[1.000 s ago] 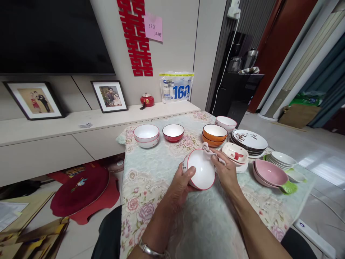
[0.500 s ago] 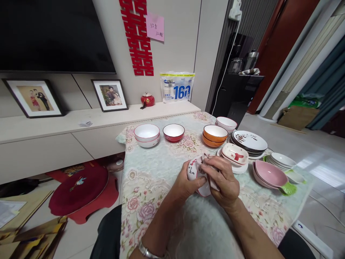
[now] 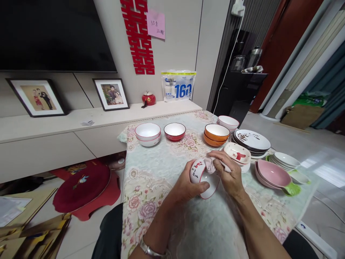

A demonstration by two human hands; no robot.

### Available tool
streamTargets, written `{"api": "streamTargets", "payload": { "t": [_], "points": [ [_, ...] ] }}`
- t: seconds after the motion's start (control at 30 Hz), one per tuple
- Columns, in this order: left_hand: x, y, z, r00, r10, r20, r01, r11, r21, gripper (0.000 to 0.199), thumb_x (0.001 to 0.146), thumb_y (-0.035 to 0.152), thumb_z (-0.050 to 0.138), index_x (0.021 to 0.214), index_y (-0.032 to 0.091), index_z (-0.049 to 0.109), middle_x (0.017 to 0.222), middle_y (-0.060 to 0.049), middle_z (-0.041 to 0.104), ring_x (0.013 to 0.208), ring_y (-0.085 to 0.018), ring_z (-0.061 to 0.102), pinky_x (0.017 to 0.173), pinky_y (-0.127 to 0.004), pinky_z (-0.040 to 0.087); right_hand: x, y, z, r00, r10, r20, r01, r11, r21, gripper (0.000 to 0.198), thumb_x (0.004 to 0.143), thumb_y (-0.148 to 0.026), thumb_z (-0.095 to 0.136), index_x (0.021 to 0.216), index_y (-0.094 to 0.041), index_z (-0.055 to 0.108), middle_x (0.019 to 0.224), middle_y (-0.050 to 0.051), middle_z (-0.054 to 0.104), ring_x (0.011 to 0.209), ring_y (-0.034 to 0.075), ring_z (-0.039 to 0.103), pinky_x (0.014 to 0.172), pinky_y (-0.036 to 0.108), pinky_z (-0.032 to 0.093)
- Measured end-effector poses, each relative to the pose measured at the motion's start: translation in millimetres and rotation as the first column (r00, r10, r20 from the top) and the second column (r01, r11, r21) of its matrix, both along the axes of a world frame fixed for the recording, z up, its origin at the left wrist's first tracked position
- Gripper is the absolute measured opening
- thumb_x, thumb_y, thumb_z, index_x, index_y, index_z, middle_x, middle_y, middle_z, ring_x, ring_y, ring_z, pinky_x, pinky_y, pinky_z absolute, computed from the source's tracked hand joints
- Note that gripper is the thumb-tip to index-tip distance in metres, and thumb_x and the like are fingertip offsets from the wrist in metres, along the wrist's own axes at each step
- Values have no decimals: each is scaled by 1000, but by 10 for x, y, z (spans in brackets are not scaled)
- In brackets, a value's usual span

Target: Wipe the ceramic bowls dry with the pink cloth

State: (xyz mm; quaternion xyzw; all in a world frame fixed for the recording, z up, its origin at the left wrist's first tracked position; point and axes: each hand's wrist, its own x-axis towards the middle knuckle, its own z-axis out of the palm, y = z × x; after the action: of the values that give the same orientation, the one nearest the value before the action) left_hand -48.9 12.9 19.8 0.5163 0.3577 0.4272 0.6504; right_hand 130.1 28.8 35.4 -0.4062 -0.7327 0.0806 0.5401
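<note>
A white bowl [image 3: 211, 185] with a red rim and red flowers and dark writing on its outside is tilted above the table's near half. My left hand [image 3: 190, 181] grips its left side, thumb over the rim. My right hand [image 3: 229, 171] is closed on a pale pinkish cloth [image 3: 210, 166], which is pressed against the upper rim of the bowl. Beyond my hands stand two stacked white bowls [image 3: 148, 135], a red bowl [image 3: 175, 131] and two stacked orange bowls [image 3: 216, 135].
On the right of the flowered tablecloth [image 3: 151, 205] are another white bowl [image 3: 228, 122], stacked dark-rimmed plates [image 3: 252, 139], small dishes with a red figure [image 3: 237, 154], pink leaf-handled bowls [image 3: 273, 174] and small white dishes [image 3: 285, 160]. A red stool [image 3: 83, 187] stands left of the table.
The bowl's opening now faces more toward me. My right hand has shifted up and right along the rim with the cloth, which shows more. The view has shifted slightly.
</note>
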Motion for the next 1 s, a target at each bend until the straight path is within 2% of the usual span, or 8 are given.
{"api": "streamTargets", "payload": {
  "t": [0.23,0.4,0.5,0.6,0.7,0.77,0.83,1.0],
  "points": [
    [2,8,18,993,65,100,-64,998,-17,90,63,27,81,140,16,35,123,-12,63,105,-26,61,88,-35,49,81,143,-149,982,-182,55,188,972,-143,28,92,-36,55,108,-18,69,97,9,74,87,23,68,80,34,53],
    [-2,3,-5,992,100,76,-99,995,-21,97,61,24,81,143,18,31,128,-14,60,110,-28,60,94,-39,48,85,160,-185,971,-213,107,239,880,-412,28,86,-38,54,93,-16,70,79,6,74,68,21,67,60,30,50],
    [6,-12,-3,992,94,80,-93,996,-10,99,59,23,83,143,19,31,130,-14,58,114,-29,59,96,-39,48,87,142,-174,974,-205,98,227,861,-455,27,84,-39,56,88,-17,70,74,4,73,64,20,65,58,29,48],
    [13,-26,3,994,38,107,-38,999,-5,103,58,21,84,145,21,27,132,-14,56,117,-29,58,98,-39,48,87,113,-161,966,-245,82,258,902,-346,24,86,-37,56,87,-18,70,71,2,71,61,18,63,57,28,46],
    [14,-29,4,993,-2,117,-1,1000,23,104,58,21,85,145,23,27,135,-13,54,119,-29,57,99,-38,47,71,69,-139,933,-347,95,356,929,-97,18,87,-30,56,85,-19,69,73,3,71,62,18,63,60,29,47],
    [8,-27,8,997,9,74,-10,1000,16,98,59,24,85,142,22,31,130,-12,57,114,-28,59,95,-38,49,49,28,-116,908,-393,145,382,919,95,15,89,-25,55,89,-19,69,77,4,73,67,18,65,64,29,48],
    [-5,-22,25,999,43,20,-43,999,4,90,61,28,84,138,19,37,122,-11,61,108,-28,61,89,-37,51,22,-22,-89,887,-404,223,347,903,253,15,90,-20,54,94,-19,68,82,5,74,73,19,67,69,29,50],
    [-45,-26,127,992,114,-48,-111,992,60,85,60,33,83,135,17,46,124,-12,62,110,-31,60,93,-39,49,-43,-135,-52,874,-379,305,228,872,433,23,90,-14,54,110,-18,65,94,9,74,86,21,69,77,31,52]
  ]
}}
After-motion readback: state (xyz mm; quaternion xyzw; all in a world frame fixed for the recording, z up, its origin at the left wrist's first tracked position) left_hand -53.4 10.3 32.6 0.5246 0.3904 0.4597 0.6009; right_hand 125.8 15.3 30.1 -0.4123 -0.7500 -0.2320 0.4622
